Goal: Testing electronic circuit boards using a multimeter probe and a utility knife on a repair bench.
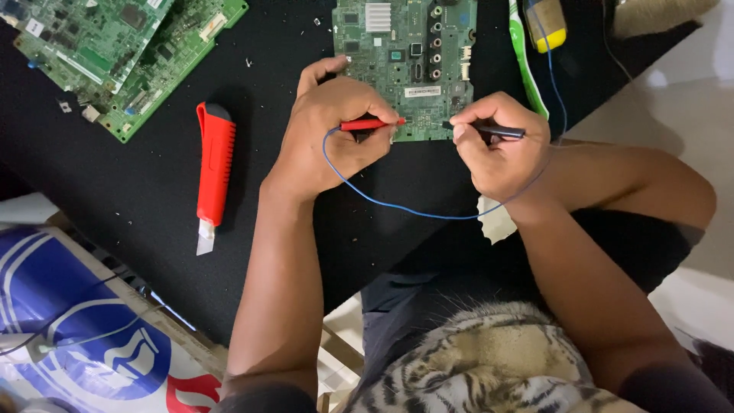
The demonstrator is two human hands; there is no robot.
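Two green circuit boards (115, 53), stacked and overlapping, flat and rigid, at the far left of the black mat (115, 191). One utility knife (214, 164), red plastic body with black end, its steel blade out, lying alone on the mat. One left hand (332, 126), fingers pinched tight on one red probe (371, 123), a slim plastic rod. One blue wire (405, 208), thin, looping beneath both hands. One green circuit board (405, 65), rectangular, with a ribbed metal heatsink and a row of round sockets; both probe tips touch its near edge. One right hand (501, 149), closed around one black probe (489, 131).
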